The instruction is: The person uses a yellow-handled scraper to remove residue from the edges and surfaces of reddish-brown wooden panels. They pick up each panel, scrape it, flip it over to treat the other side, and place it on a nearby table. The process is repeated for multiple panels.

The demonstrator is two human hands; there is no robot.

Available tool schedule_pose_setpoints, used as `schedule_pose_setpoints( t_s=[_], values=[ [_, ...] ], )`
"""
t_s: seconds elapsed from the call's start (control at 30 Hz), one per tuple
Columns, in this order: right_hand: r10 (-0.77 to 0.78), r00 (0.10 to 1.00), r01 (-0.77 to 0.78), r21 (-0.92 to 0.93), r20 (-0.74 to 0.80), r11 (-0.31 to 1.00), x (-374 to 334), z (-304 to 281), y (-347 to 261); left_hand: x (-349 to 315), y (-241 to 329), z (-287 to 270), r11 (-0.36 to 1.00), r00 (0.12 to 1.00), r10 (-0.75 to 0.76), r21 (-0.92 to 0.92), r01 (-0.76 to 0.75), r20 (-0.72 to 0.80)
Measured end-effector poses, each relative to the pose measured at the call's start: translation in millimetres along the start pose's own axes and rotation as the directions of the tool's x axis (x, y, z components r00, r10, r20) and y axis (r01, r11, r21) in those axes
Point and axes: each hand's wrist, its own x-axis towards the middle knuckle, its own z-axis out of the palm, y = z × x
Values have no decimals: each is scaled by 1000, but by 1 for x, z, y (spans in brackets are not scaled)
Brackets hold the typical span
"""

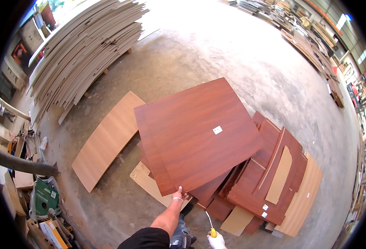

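Observation:
My bare left hand (179, 195) grips the near corner edge of a large reddish-brown wooden panel (183, 137), thumb on top. A bracelet circles that wrist. The panel lies tilted over other boards and bears a small white label (217, 130). Low in the picture, my right hand (217, 241), in a white glove, is closed around the yellow handle of a screwdriver (213, 233). Its thin metal shaft points up and away from me, apart from the panel. Part of the right hand is cut off by the lower edge.
Reddish-brown boards (249, 186) lie piled at right, with a light wood board (303, 199) beneath. Another light board (106, 143) lies on the concrete floor (183, 54) at left. A tall stack of planks (87, 54) stands far left. Cardboard and a green box (46, 197) line the left side.

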Motion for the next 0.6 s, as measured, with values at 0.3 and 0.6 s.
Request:
schedule_pose_setpoints(
  t_s=[0.3, 0.6],
  values=[
    [24, 1000, -25, 64, 19, 998, -2, 20, 24, -27, -1, -52, 979, 986, 128, 146, -143, 112],
    [169, 972, -195, 156, 165, 968, -29, 18, 22, -52, -47, -190, 965, 990, 139, 222, -140, 17]
  ],
)
